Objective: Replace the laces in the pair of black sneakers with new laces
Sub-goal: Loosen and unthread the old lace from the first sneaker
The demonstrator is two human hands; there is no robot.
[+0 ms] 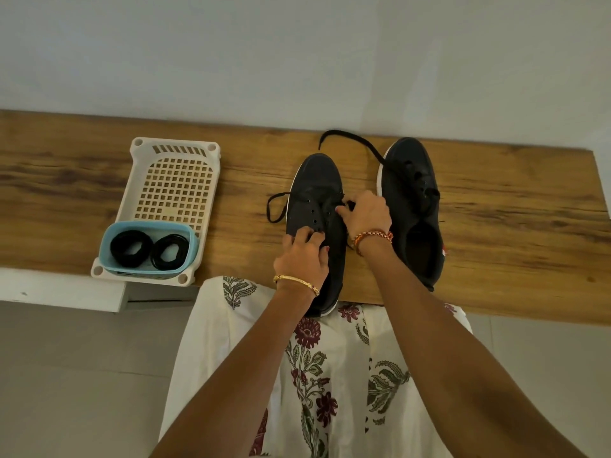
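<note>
Black canvas is covering both sneakers, which are standing side by side on the wooden shelf (496, 206), toes pointing to the far wall. The left sneaker (315, 206) is lying nearer to the person, its heel reaching over the near edge of the shelf. The left hand (302, 256) is resting on this sneaker near the opening, with fingers curled and pressing on the tongue area; I cannot tell if it is pinching something. The right hand (365, 213) is pinching the old lace (276, 208) at the eyelets on the right side of the same sneaker. One end of this lace is making a loop on the shelf to the left of the shoe. The right sneaker (413, 206) is standing just beside, a little farther, and its lace (350, 138) is trailing in a curve to the far left of its toe. Well apart to the left, a white basket tray (175, 180) is lying on the shelf, and a blue tub (109, 241) is sitting in its near end, holding two coiled black laces (132, 247).
</note>
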